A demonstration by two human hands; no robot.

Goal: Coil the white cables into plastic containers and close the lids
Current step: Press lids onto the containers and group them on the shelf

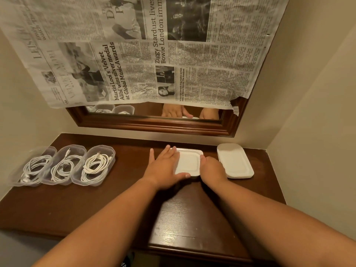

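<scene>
White plastic lid [188, 162] lies flat near the back middle of the dark wooden bench [115, 205], with both hands on it. The left hand [163, 164] rests flat and spread over the lid's left edge, fingers stretched toward the wall and the thumb laid along the lid's near edge. The right hand [212, 170] covers the lid's right edge with its fingers curled down; how tightly it grips I cannot tell. Whether a container sits under this lid cannot be seen.

Just to the right of the lid, apart from it, sits a stack of lids [235, 160] of the same white kind. Well to the left of the lid, three clear containers stand side by side, touching one another, all uncovered: the nearest container [96, 165], the middle container [65, 164] and the far container [32, 166]. Each holds a coiled white cable; the cable [95, 166] in the nearest one fills most of its floor.

Behind the lid, on the wall, hangs a wood-framed mirror [154, 124], mostly covered by sheets of newspaper [134, 51]; its bare lower strip reflects the hands and containers.
</scene>
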